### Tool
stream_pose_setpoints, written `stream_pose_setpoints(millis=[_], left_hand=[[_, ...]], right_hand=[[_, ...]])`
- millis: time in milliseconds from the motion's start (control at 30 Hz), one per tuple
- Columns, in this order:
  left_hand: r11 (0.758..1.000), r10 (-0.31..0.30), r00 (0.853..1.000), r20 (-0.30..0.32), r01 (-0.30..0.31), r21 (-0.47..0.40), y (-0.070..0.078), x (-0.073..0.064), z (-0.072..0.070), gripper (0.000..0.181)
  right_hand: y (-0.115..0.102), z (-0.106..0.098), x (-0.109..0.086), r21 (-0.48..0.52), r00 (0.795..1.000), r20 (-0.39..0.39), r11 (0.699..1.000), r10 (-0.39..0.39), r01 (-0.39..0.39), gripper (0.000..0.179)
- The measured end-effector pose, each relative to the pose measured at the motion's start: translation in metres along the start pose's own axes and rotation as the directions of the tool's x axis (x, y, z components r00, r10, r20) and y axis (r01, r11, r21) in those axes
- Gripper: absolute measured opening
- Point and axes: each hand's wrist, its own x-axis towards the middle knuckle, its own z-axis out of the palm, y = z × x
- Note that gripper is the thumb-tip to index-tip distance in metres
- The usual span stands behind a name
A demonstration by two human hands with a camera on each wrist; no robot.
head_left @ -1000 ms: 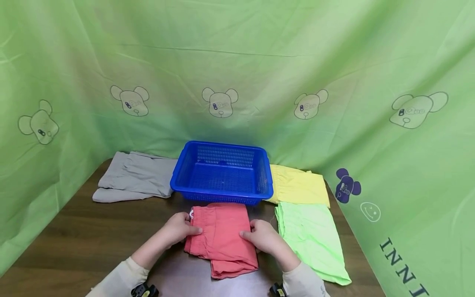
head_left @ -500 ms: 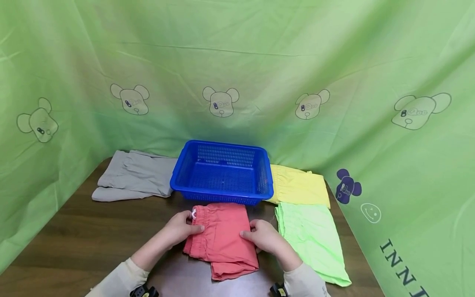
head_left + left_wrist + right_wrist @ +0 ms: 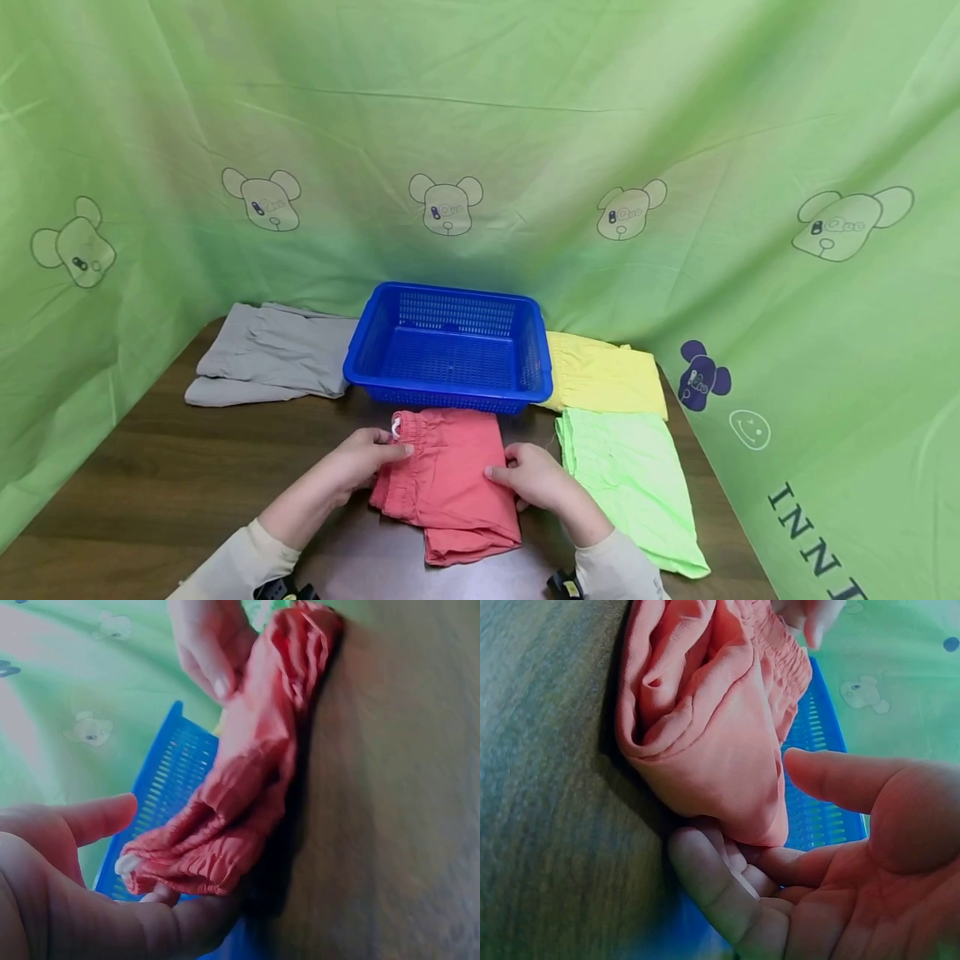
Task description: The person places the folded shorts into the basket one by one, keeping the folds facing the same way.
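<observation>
catching the grey garment [image 3: 277, 354] at ten o'clock, laid folded on the table [image 3: 225, 467], likely kept out there to leave elbow room; on to the left hand [image 3: 358, 461] at nine, loosely spread, with fingers tucked under the gathered end of the red garment [image 3: 465, 475] and thumb raised off the cloth in the left wrist view, probably to support that end and square it. dead centre now, with the red garment lying folded between both hands, just in front of the blue basket [image 3: 450, 390] at twelve; across to the right hand [image 3: 542, 479] at three, gripping the folded edge between thumb and curled fingers, seemingly to steady it. further out, spotting the yellow garment [image 3: 607, 375] at two and the lime green garment [image 3: 630, 483] at three, perhaps grouped to stay out of the way. and since a second ago: left thumb nudged towards twelve, right hand barely changed
</observation>
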Motion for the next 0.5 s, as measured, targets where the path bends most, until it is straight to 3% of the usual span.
stream_pose_setpoints(millis=[133,233,367,500], left_hand=[[0.998,-0.020,0.998,0.051,0.023,-0.062,0.0036,-0.0019,0.0001,0.055],[0.990,-0.016,0.994,0.108,0.031,-0.135,0.0047,-0.0021,-0.0006,0.052],[0.969,0.018,0.976,0.217,0.036,-0.243,0.0033,-0.0007,-0.0050,0.037],[0.946,0.061,0.954,0.293,0.039,-0.321,-0.0002,0.0017,-0.0094,0.034]], right_hand=[[0.0000,-0.0007,0.0016,0.007,1.000,0.006,1.000,0.005,-0.005,0.024],[0.0005,-0.0012,0.0026,0.016,1.000,0.006,1.000,0.004,-0.004,0.025],[0.0009,-0.0007,0.0026,0.015,1.000,0.004,1.000,0.004,-0.004,0.025],[0.0008,0.0003,0.0015,0.014,1.000,0.001,1.000,0.006,-0.006,0.024]])
